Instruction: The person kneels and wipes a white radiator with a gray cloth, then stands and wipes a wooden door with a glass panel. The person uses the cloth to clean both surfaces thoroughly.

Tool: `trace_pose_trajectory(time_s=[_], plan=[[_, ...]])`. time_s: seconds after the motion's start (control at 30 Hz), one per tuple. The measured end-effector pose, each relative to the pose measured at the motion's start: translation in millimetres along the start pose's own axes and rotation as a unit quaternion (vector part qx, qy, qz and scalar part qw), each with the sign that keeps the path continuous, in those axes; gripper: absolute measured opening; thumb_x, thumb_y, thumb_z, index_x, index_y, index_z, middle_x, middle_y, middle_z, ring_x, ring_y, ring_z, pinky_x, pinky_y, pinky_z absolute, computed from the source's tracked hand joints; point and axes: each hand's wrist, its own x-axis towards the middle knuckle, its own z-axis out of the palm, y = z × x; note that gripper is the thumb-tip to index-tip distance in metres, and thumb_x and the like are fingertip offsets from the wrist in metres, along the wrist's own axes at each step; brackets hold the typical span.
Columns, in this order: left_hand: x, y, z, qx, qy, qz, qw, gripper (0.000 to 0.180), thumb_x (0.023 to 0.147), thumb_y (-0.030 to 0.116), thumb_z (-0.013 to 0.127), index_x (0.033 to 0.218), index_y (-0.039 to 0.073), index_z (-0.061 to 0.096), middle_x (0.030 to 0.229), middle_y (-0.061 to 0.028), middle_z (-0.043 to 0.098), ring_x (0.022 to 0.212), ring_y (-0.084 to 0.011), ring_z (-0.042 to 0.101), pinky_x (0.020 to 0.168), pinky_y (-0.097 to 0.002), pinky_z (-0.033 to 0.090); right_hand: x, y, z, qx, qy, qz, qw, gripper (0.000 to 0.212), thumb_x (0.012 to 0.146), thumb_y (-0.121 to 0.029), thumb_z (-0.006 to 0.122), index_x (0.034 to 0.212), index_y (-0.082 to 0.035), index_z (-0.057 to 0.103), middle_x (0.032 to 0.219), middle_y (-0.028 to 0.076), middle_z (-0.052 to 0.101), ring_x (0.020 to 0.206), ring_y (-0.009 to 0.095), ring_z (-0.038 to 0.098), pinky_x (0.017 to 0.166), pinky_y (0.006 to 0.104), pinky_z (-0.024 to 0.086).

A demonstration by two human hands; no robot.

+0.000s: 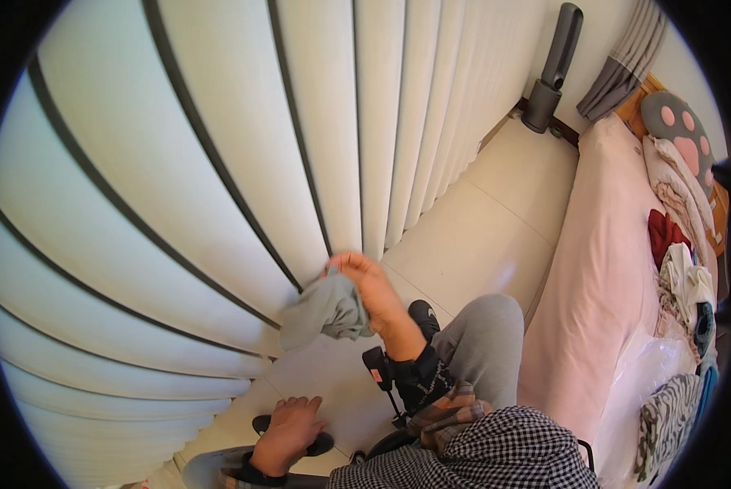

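Near the bottom of the tall white blinds [243, 163], the right hand [367, 285] has its grip closed around a soft grey cloth [329, 311]; I can't tell if the cloth touches them. Over the pale floor [487, 220], the left hand [288, 432] has its grip loosely spread. A bed with a pink sheet [581, 285] is on the right.

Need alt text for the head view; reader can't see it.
A person's right hand holds a crumpled grey cloth near the bottom of pale vertical blinds; the left hand, apparently empty, is lower down. At right, a pink-covered bed bears heaped fabrics.
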Motion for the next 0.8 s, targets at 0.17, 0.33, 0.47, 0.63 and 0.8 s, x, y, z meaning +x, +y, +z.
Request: trace_pose_trajectory(time_s=[0.17,0.33,0.47,0.63,0.8], plan=[[0,-40,20,-0.015,-0.024,-0.045,0.999,0.055,0.09,0.038,0.072,0.135,0.008,0.061,0.111,-0.0189,0.071,0.108,-0.0383,0.066,0.093,-0.0521,0.049,-3,-152,52,-0.021,0.002,-0.383,0.924,0.031,0.106,-0.028,0.056,0.112,0.0,0.067,0.098,0.008,0.069,0.092,0.014,0.065,0.084,0.0278,0.052],[13,-49,24,-0.062,0.016,-0.009,0.998,0.055,0.093,0.04,0.071,0.137,0.009,0.062,0.124,-0.0202,0.07,0.117,-0.0392,0.064,0.1,-0.0499,0.05,36,-269,66,-0.022,0.14,-0.628,0.765,0.028,0.106,-0.025,0.058,0.116,0.001,0.064,0.106,0.01,0.068,0.095,0.017,0.059,0.09,0.0324,0.048],[26,-16,-11,-0.082,0.108,0.04,0.99,0.05,0.091,0.034,0.075,0.133,0.009,0.066,0.123,-0.0203,0.07,0.114,-0.0397,0.066,0.097,-0.0452,0.054,76,-288,30,-0.255,0.234,-0.728,0.592,0.037,0.1,-0.015,0.062,0.133,0.0,0.058,0.133,0.019,0.059,0.118,0.033,0.054,0.102,0.0433,0.043],[43,32,-88,0.074,0.393,0.129,0.907,0.047,0.078,0.013,0.082,0.121,0.004,0.067,0.137,-0.0217,0.059,0.126,-0.0426,0.057,0.104,-0.0523,0.047,95,-202,-24,-0.387,0.183,-0.724,0.54,0.064,0.082,-0.013,0.074,0.143,-0.005,0.055,0.154,0.028,0.043,0.142,0.052,0.038,0.117,0.0579,0.031],[60,45,-135,0.211,0.53,0.091,0.816,0.048,0.082,0.021,0.079,0.124,0.004,0.065,0.148,-0.0301,0.046,0.137,-0.0523,0.043,0.115,-0.0658,0.03,103,-215,-32,-0.392,0.148,-0.74,0.527,0.065,0.08,-0.01,0.076,0.142,-0.005,0.055,0.156,0.028,0.039,0.142,0.051,0.038,0.117,0.0565,0.033]])
